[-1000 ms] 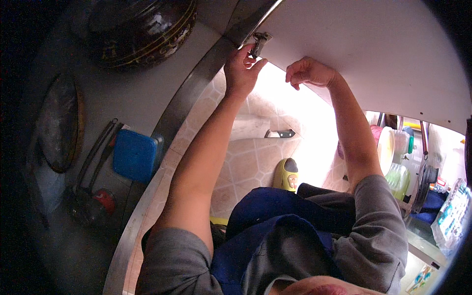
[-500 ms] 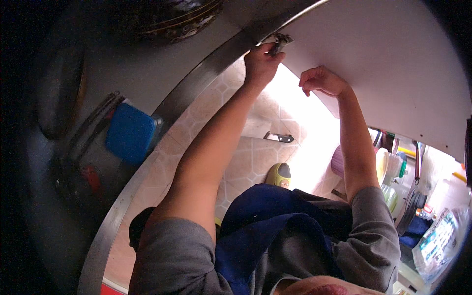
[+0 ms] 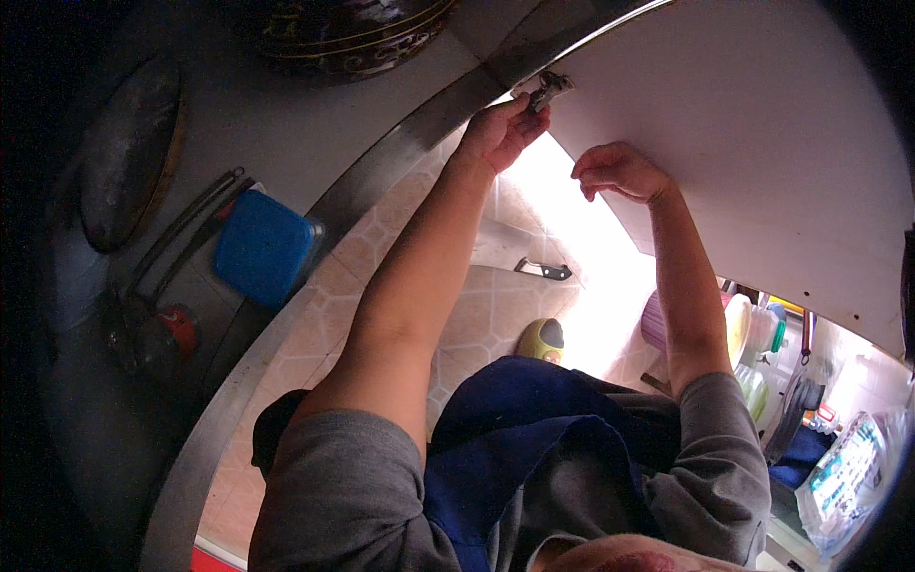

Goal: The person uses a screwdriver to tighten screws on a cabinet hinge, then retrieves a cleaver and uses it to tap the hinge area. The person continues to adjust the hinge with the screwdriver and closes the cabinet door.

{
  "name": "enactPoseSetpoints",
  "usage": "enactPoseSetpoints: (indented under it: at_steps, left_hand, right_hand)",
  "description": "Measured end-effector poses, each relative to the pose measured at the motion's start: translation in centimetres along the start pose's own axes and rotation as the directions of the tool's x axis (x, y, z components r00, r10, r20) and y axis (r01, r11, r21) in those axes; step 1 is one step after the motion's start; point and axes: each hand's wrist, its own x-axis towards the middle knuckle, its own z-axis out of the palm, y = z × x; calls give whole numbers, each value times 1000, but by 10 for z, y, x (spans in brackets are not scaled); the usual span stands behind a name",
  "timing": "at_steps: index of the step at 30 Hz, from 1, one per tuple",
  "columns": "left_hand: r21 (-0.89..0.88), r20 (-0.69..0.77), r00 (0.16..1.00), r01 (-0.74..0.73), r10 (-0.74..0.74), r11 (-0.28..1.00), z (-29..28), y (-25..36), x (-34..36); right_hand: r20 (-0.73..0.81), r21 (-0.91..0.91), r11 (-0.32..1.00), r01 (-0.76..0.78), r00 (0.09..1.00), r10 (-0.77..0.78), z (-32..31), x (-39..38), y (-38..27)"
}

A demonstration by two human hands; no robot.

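My left hand [image 3: 505, 135] reaches up to the edge of a pale cabinet door panel [image 3: 724, 124]. Its thumb and fingers are closed on a metal hinge [image 3: 550, 91] at the panel's upper left edge. To the right, in front of the panel's lower left edge, hangs my right hand [image 3: 621, 173], apart from the left. Its fingers are curled inward; whatever they may hold is hidden or too small to make out.
A knife [image 3: 543, 269] lies below, near a yellow-green shoe [image 3: 541, 340] on the tiled floor [image 3: 491, 319]. The dark counter [image 3: 229, 381] at left bears a blue plastic box [image 3: 262, 248] and a round lid [image 3: 133, 153]. Containers and a plastic package [image 3: 848, 486] crowd the right side.
My left hand has shifted slightly down and left, its fingers turned more into view, still at the hinge. The right hand has dropped a little. The whole view has shifted slightly.
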Motion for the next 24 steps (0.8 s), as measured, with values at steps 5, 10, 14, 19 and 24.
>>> enactPoseSetpoints:
  at_steps: [5,10,14,19,24]
  left_hand:
    - [250,-182,982,7,40,968,3,1,14]
    - [349,-212,977,85,-9,933,9,4,25]
    - [434,-420,907,236,-37,870,0,24,45]
    - [324,-112,993,-3,41,946,-25,15,87]
    - [255,55,998,-53,40,966,-49,12,102]
  right_hand:
    - [15,-4,1000,-27,1000,27,-5,-6,4]
    - [-21,-41,998,-42,999,41,-6,-17,9]
    - [-109,31,997,-66,992,69,1,-17,11]
    - [-74,145,989,-3,997,14,8,-9,6]
    - [-42,110,994,-12,999,17,10,-8,1]
